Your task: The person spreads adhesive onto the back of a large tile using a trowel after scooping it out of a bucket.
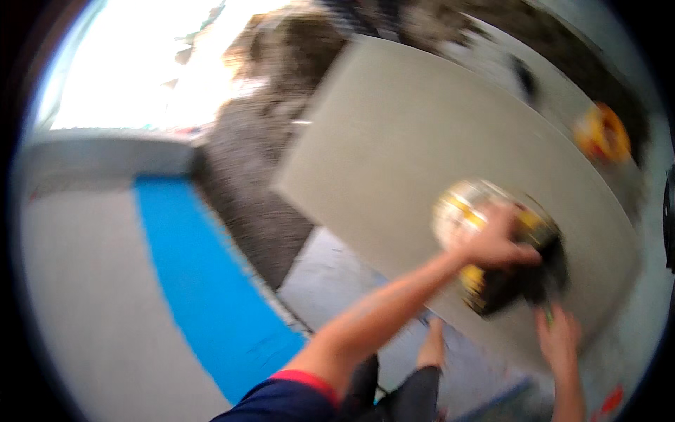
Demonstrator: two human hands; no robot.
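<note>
A round white-and-yellow bucket (457, 207) with a dark, blurred interior rests on a large grey-beige board (380, 133). My left hand (496, 239) reaches over it, with blurred fingers curled onto its top. Below and to the right, my right hand (559, 330) grips the handle of a slim tool (547, 299) with a bit of green on it. The tool's far end is smeared against the bucket's dark side, so I cannot tell whether it is inside.
Another board (562, 84) lies behind, with an orange-yellow round object (601, 137) at right. Dark soil (260, 162) borders the board. At left is a grey surface (91, 295) with a bright blue strip (197, 267). My feet stand on pale slabs (337, 274).
</note>
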